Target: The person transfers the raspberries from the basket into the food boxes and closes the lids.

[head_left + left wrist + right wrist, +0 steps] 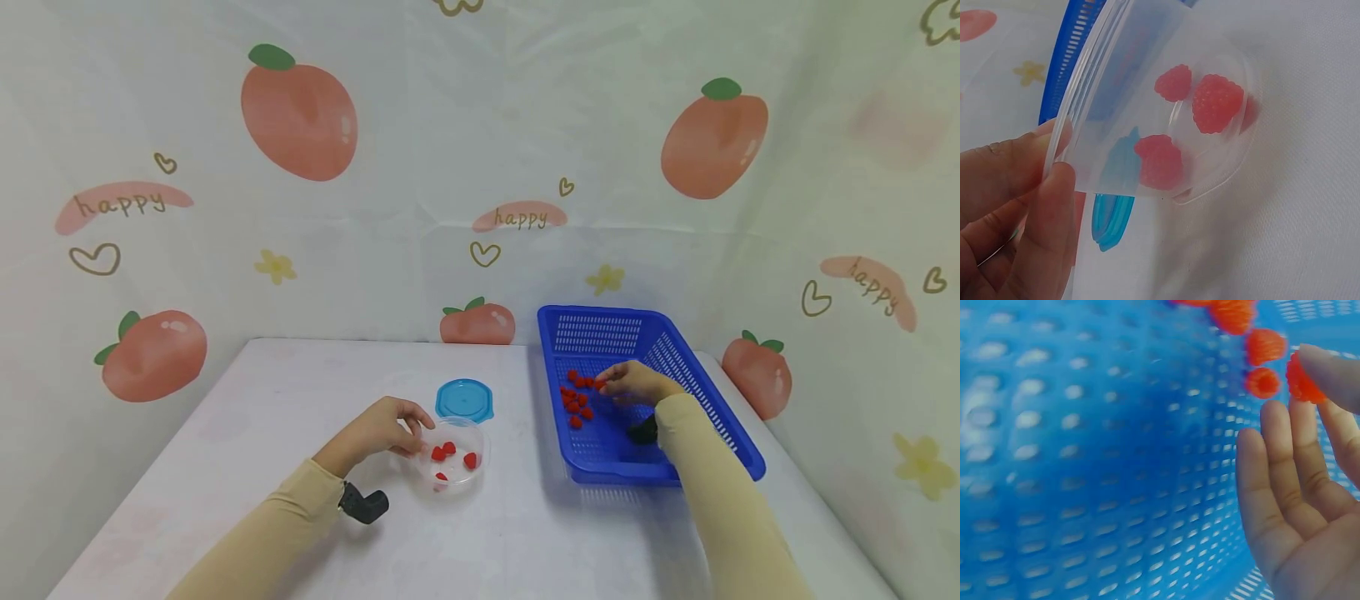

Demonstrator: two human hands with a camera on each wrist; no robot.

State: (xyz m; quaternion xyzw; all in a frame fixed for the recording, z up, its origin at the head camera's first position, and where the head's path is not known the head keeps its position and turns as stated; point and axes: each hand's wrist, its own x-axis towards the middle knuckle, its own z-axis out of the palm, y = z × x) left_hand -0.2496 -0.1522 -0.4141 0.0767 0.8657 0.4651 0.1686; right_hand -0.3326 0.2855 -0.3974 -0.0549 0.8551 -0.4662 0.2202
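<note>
My left hand [390,427] pinches the rim of a clear plastic tub [1116,94] between thumb and fingers. Several red raspberries [1217,103] lie on the tub's bottom. Over on the right, my right hand [633,382] is inside a blue plastic basket [570,454]. In the right wrist view its thumb and fingers pinch one raspberry [1304,378], while the other fingers extend beside it. More raspberries [573,407] lie loose on the basket floor, to the left of this hand.
A blue lid [465,401] lies on the white-covered table [300,383] just behind the tub. The basket's slotted walls rise around the right hand. Behind the table hangs a white cloth [420,150] printed with fruit.
</note>
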